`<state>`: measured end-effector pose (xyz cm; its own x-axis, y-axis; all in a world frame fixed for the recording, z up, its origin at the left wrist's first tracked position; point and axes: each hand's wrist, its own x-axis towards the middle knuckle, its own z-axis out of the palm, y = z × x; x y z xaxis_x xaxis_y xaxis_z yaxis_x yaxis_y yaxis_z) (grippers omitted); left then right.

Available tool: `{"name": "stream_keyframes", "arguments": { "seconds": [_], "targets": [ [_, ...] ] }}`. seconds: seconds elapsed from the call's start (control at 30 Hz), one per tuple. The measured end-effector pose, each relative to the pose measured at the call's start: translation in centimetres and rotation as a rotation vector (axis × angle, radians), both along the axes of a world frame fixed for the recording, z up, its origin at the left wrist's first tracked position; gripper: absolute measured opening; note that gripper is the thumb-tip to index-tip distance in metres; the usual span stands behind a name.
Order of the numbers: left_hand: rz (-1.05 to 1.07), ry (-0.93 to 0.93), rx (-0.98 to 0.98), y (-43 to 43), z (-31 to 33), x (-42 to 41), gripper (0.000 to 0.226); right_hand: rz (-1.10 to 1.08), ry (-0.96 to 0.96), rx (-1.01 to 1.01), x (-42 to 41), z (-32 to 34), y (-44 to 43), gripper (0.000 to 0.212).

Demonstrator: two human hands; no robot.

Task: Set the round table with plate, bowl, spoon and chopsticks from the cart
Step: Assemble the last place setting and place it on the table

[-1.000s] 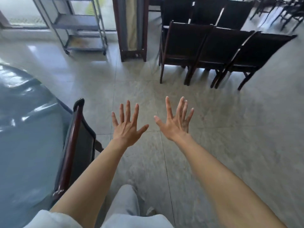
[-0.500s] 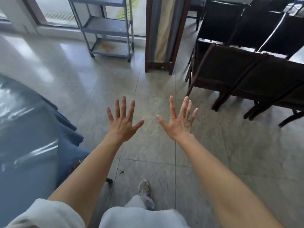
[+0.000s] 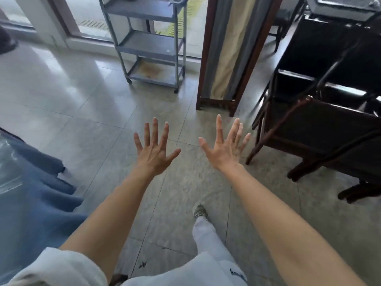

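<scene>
Grey metal, three shelves on small wheels: the cart (image 3: 148,41) stands ahead by the glass door, its lower shelves bare, the bottom one stained brown. The round table under a blue cloth and clear plastic cover (image 3: 31,193) sits at the person's left. Both the left hand (image 3: 153,150) and right hand (image 3: 225,148) are outstretched, fingers spread, holding nothing. Dark wooden chairs (image 3: 321,129) stand at right.

glossy tile floor (image 3: 86,104), grey metal cart (image 3: 148,44).

bare floor (image 3: 99,96) runs to the cart (image 3: 151,41); chairs (image 3: 321,129) crowd right.
</scene>
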<state>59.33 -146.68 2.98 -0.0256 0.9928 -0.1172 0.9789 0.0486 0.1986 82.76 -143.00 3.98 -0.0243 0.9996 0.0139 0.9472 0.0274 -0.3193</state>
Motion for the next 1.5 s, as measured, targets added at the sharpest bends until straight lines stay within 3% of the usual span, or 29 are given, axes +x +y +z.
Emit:
{"name": "stream_keyframes", "arguments": {
  "seconds": [0.27, 0.57, 1.03, 1.5],
  "targets": [
    [0.178, -0.017, 0.021, 17.0, 1.3, -1.2, 0.097, 0.166, -0.055, 0.007, -2.3, 0.6, 21.2, 0.093],
    [0.281, 0.045, 0.019, 33.5, 1.0, -8.7, 0.097, 0.358, -0.072, 0.037, -11.1, -0.7, 40.3, 0.092],
    [0.288, 0.064, 0.069, 63.8, 3.5, -26.1, 0.096, 0.398, -0.097, 0.017, -27.6, 3.6, 70.3, 0.097],
    [0.404, 0.024, 0.074, 94.1, 0.9, -36.1, 0.094, 0.478, -0.115, 0.027, -39.0, 0.8, 102.2, 0.094]
  ]
}}
